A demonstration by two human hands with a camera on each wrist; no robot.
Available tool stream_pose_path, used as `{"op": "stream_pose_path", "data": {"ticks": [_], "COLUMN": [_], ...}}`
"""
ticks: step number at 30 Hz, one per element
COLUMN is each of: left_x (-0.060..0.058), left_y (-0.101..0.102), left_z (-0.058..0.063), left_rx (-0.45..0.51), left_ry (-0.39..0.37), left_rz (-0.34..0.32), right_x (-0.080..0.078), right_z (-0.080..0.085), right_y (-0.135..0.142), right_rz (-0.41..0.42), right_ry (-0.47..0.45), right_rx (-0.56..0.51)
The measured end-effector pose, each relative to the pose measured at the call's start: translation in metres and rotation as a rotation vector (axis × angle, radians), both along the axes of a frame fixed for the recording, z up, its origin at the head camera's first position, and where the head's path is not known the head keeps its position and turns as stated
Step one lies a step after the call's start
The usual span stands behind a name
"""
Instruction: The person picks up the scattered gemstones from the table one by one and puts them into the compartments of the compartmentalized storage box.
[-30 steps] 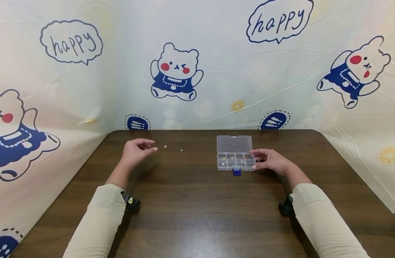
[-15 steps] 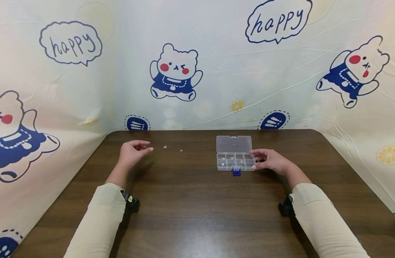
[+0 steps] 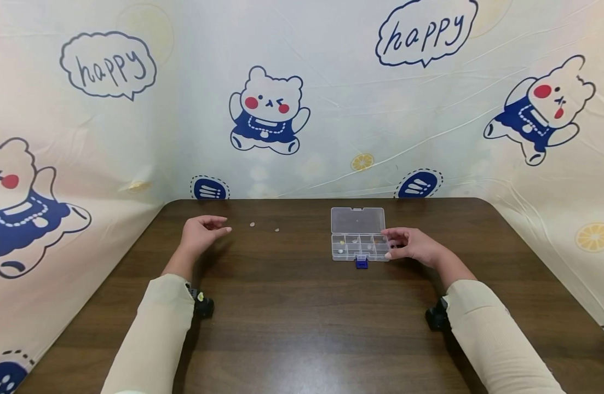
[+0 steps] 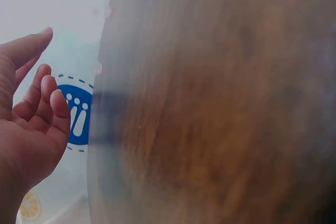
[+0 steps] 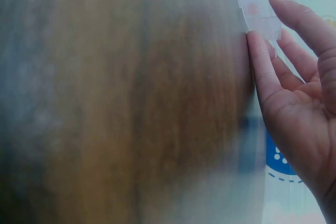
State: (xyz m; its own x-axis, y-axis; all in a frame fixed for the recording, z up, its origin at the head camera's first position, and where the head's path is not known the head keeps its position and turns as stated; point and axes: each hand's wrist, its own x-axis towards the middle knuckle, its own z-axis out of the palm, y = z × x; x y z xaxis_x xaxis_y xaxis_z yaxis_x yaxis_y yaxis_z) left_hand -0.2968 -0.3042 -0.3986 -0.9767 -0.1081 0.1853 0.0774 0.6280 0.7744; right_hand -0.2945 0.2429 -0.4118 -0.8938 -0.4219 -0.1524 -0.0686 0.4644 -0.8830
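Observation:
Over the back left of the table my left hand (image 3: pixel 203 234) is raised, fingers loosely bent, thumb apart from them. Nothing shows between its fingertips in the head view or the left wrist view. Just right of it lie two tiny pale pieces, a nearer one (image 3: pixel 252 224) and a farther one (image 3: pixel 277 230), too small to identify. A clear plastic compartment box (image 3: pixel 353 257) stands with its lid (image 3: pixel 357 220) raised at the back and its blue latch (image 3: pixel 362 263) hanging at the front. My right hand (image 3: pixel 414 244) holds its right end between thumb and fingers.
Small pale and yellowish bits lie in several compartments of the box. The brown wooden table (image 3: pixel 302 317) ends at a back edge against a printed cloth backdrop (image 3: pixel 331 109). A black wrist camera (image 3: pixel 205 307) sits at the left cuff, another (image 3: pixel 436 317) at the right.
My left hand has drawn back a little to the left, away from the two small pieces. The right hand and the box have stayed in place.

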Motion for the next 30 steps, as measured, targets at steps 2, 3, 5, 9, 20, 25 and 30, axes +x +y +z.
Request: {"op": "stream_pose_path", "data": {"ticks": [2, 3, 5, 9, 20, 25, 30], "left_x": [-0.003, -0.005, -0.007, -0.012, -0.025, -0.026, -0.029], "left_y": [-0.003, -0.004, -0.006, -0.009, -0.017, -0.018, -0.016], "left_z": [-0.001, -0.002, -0.002, 0.0, -0.002, -0.007, -0.013], "left_rx": [-0.009, -0.015, -0.023, -0.041, -0.119, -0.113, -0.128], "left_ry": [-0.026, -0.042, -0.075, -0.137, -0.251, -0.271, -0.253], "left_rz": [-0.009, -0.015, -0.029, -0.069, -0.128, -0.12, -0.119], "right_x": [0.0, 0.001, 0.001, 0.001, -0.002, -0.002, -0.001], "right_z": [0.0, 0.001, 0.001, 0.001, -0.001, 0.001, 0.001], "right_y": [0.0, 0.0, 0.0, 0.0, 0.0, 0.0, 0.0], "right_rz": [0.001, 0.001, 0.0, 0.0, -0.005, -0.002, -0.005], "right_ry": [0.001, 0.001, 0.0, 0.0, -0.002, -0.006, -0.002], "right_rx": [0.001, 0.0, 0.0, -0.004, 0.018, 0.023, 0.026]}}
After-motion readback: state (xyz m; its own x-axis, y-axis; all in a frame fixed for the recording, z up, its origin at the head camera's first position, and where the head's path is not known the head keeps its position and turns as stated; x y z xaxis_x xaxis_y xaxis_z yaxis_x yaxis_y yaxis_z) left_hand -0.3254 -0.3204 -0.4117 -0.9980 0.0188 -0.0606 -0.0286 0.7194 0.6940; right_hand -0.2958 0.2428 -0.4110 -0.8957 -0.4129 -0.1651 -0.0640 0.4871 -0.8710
